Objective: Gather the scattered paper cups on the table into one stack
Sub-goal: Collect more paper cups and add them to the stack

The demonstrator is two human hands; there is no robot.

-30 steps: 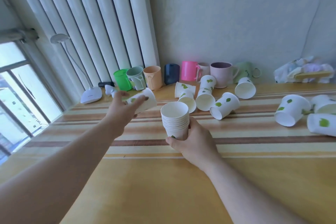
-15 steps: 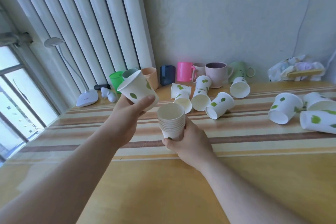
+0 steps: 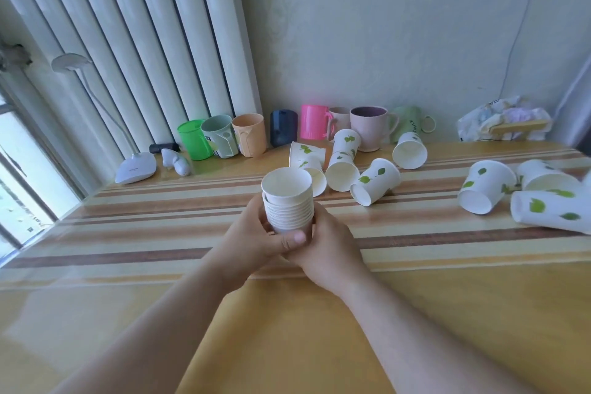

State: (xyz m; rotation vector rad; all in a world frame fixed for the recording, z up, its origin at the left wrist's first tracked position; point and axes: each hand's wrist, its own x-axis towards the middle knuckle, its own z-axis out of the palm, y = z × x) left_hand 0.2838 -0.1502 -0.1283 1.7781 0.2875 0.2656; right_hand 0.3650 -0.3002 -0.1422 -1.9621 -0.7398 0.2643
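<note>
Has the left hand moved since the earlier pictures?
Yes. The left hand came back from the far side near the green mug toward the person and now grips the stack together with the right hand.

Single head view, looks forward and down across striped table [image 3: 415, 240] toward the back wall; table's near edge sits close below camera, mug row [image 3: 315, 126] far behind it.

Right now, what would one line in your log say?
hands: left hand and right hand both hold cup stack | loose paper cups lie on table | task: unfinished
</note>
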